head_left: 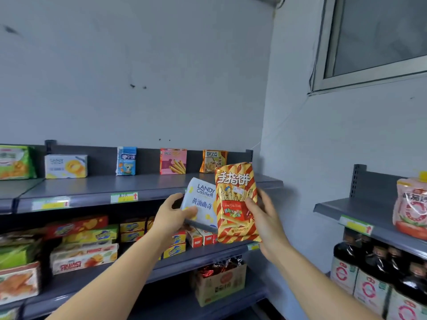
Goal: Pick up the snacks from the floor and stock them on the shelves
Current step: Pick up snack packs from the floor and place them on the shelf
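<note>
Both our hands hold snacks mid-frame: left hand (172, 215) grips the white Landy box (203, 202), right hand (265, 218) the striped bag (235, 204); overlapping, either could slip.

It was a shop: shelves (92, 185) with price tags (124, 197) ran behind the gripped striped packet (233, 204), boxed snacks (83, 259) lower left, bottles (379, 264) right.

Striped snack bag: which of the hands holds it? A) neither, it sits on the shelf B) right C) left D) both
B: the right hand grips the striped snack bag, while the left hand holds the white Landy Castle box.
</note>
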